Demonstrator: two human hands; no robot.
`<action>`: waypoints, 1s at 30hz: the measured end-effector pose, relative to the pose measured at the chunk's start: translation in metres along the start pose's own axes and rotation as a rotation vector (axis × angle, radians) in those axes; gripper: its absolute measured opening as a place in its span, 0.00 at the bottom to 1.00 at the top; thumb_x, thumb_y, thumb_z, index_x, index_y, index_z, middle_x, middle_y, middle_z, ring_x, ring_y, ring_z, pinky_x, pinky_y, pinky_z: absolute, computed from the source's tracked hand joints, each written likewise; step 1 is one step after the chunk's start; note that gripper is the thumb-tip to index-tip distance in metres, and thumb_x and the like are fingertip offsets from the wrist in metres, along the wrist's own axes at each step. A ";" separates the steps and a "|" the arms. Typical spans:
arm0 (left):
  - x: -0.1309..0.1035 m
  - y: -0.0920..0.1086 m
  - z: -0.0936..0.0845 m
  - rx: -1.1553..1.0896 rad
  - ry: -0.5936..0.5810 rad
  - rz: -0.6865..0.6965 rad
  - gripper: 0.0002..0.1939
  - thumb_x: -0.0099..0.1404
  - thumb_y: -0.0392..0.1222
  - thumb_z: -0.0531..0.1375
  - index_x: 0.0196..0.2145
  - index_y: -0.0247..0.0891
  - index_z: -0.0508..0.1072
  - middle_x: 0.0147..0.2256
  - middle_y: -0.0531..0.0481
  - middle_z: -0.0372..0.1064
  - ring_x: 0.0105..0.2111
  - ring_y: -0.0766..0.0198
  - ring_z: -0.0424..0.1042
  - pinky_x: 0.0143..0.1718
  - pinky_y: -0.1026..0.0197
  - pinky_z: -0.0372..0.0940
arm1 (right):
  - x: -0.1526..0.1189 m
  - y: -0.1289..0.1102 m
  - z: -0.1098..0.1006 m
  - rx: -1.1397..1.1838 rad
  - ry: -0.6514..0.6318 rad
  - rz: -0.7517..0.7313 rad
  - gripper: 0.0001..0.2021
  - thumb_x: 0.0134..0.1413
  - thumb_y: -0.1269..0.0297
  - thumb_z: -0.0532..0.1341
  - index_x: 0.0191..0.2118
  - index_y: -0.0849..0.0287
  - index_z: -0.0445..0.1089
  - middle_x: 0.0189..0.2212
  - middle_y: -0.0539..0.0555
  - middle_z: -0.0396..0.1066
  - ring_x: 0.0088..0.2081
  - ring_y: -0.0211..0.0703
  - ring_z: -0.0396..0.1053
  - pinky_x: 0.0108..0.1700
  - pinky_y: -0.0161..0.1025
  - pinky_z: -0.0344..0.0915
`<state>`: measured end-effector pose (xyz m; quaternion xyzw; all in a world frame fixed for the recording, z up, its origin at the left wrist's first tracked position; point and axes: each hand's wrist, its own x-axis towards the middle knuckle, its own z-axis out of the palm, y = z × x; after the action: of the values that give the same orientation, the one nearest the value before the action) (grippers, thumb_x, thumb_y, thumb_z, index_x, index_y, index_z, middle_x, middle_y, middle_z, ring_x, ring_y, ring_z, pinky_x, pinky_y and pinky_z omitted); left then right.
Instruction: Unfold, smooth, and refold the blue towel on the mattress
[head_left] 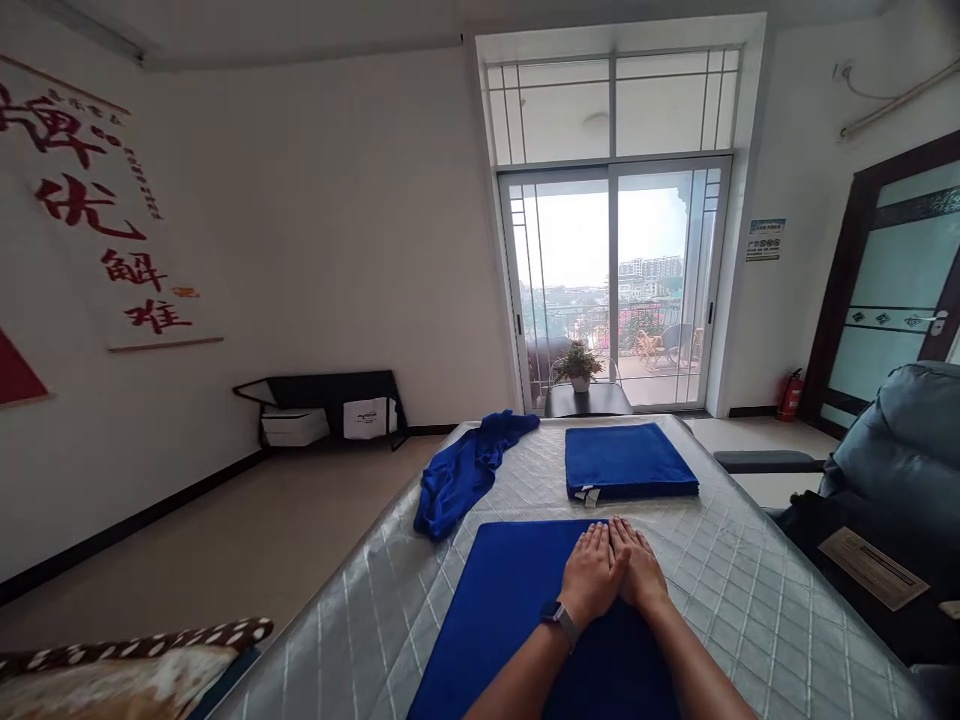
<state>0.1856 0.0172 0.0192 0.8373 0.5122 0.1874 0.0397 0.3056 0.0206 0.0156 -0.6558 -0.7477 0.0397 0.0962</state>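
A blue cloth (517, 600) lies flat on the silvery quilted surface, directly in front of me. My left hand (594, 572), with a watch on its wrist, rests palm down near the cloth's far edge. Beside it, touching, my right hand (636, 565) lies palm down at the far right corner. Both hands have their fingers stretched forward and hold nothing. Beyond them sits a neat folded stack of blue cloth (630, 458) with a white tag at its near edge. A crumpled blue cloth (466, 475) lies at the far left.
The quilted surface (750, 560) extends around the cloths. Behind its far edge, a potted plant (580, 366) stands on a dark chair. A dark armchair (900, 440) is at the right, and a patterned blanket (142, 670) at the lower left.
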 end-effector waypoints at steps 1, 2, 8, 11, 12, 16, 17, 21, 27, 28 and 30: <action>-0.001 -0.006 0.002 0.006 -0.004 -0.007 0.37 0.74 0.59 0.36 0.67 0.30 0.56 0.66 0.35 0.55 0.68 0.51 0.51 0.67 0.45 0.51 | 0.001 -0.001 0.000 0.015 0.002 0.008 0.31 0.66 0.60 0.41 0.71 0.65 0.46 0.72 0.55 0.41 0.72 0.43 0.37 0.70 0.44 0.35; -0.003 -0.014 0.002 0.016 -0.013 -0.013 0.38 0.74 0.60 0.35 0.68 0.31 0.56 0.67 0.36 0.54 0.69 0.51 0.49 0.67 0.44 0.50 | 0.001 -0.002 -0.001 0.031 0.003 0.016 0.31 0.66 0.58 0.41 0.71 0.65 0.46 0.71 0.56 0.42 0.72 0.43 0.37 0.70 0.43 0.35; -0.024 -0.082 -0.024 0.110 -0.063 -0.117 0.40 0.72 0.63 0.34 0.69 0.33 0.53 0.69 0.39 0.50 0.70 0.51 0.45 0.68 0.44 0.46 | 0.003 -0.008 -0.006 0.069 -0.004 0.072 0.32 0.66 0.56 0.40 0.71 0.65 0.45 0.71 0.56 0.43 0.71 0.43 0.38 0.70 0.44 0.33; -0.036 -0.118 -0.042 0.156 -0.072 -0.194 0.42 0.71 0.66 0.34 0.69 0.33 0.54 0.69 0.39 0.50 0.69 0.52 0.46 0.68 0.46 0.46 | 0.002 -0.008 -0.007 0.070 -0.005 0.068 0.32 0.66 0.56 0.40 0.71 0.65 0.45 0.71 0.55 0.42 0.71 0.42 0.38 0.70 0.43 0.33; -0.041 -0.129 -0.047 0.168 -0.072 -0.223 0.43 0.71 0.66 0.34 0.69 0.32 0.54 0.69 0.39 0.49 0.69 0.51 0.46 0.68 0.46 0.46 | 0.002 -0.008 -0.007 0.067 -0.006 0.067 0.32 0.66 0.56 0.40 0.71 0.65 0.46 0.71 0.55 0.42 0.71 0.42 0.38 0.70 0.43 0.33; -0.056 -0.163 -0.059 0.191 -0.039 -0.314 0.45 0.71 0.67 0.34 0.68 0.28 0.53 0.69 0.36 0.48 0.69 0.50 0.46 0.68 0.46 0.46 | 0.002 -0.007 -0.006 0.070 -0.007 0.067 0.33 0.66 0.55 0.40 0.71 0.66 0.46 0.72 0.54 0.42 0.72 0.42 0.37 0.70 0.43 0.33; -0.058 -0.168 -0.060 0.194 -0.033 -0.326 0.45 0.71 0.67 0.33 0.68 0.27 0.53 0.69 0.36 0.48 0.69 0.50 0.46 0.68 0.46 0.45 | 0.002 -0.007 -0.006 0.069 -0.006 0.068 0.33 0.66 0.55 0.40 0.71 0.66 0.45 0.72 0.54 0.42 0.72 0.42 0.37 0.70 0.43 0.33; -0.061 -0.172 -0.059 0.200 -0.012 -0.344 0.47 0.70 0.68 0.32 0.68 0.25 0.53 0.69 0.36 0.48 0.69 0.51 0.46 0.68 0.49 0.43 | 0.002 -0.008 -0.007 0.043 -0.007 0.067 0.32 0.66 0.56 0.40 0.71 0.66 0.46 0.72 0.55 0.42 0.72 0.42 0.37 0.70 0.43 0.33; -0.060 -0.175 -0.064 0.174 0.002 -0.368 0.48 0.69 0.69 0.32 0.68 0.27 0.55 0.68 0.35 0.50 0.69 0.49 0.47 0.67 0.47 0.45 | 0.002 -0.009 -0.008 0.016 -0.015 0.079 0.32 0.66 0.56 0.40 0.71 0.65 0.46 0.71 0.54 0.42 0.72 0.42 0.37 0.70 0.44 0.34; -0.060 -0.177 -0.065 0.174 0.005 -0.380 0.48 0.69 0.69 0.32 0.67 0.27 0.55 0.68 0.35 0.51 0.69 0.48 0.48 0.67 0.47 0.45 | 0.002 -0.009 -0.008 0.010 -0.018 0.079 0.32 0.66 0.56 0.40 0.71 0.65 0.45 0.71 0.54 0.42 0.72 0.42 0.37 0.70 0.43 0.34; -0.061 -0.181 -0.066 0.177 0.015 -0.396 0.48 0.69 0.69 0.32 0.67 0.27 0.56 0.68 0.35 0.51 0.69 0.49 0.48 0.67 0.48 0.45 | 0.002 -0.009 -0.008 0.002 -0.020 0.078 0.32 0.66 0.56 0.40 0.71 0.65 0.45 0.72 0.54 0.42 0.72 0.41 0.37 0.70 0.43 0.34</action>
<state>-0.0151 0.0409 0.0164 0.7191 0.6813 0.1366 -0.0016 0.2982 0.0212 0.0251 -0.6841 -0.7223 0.0509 0.0876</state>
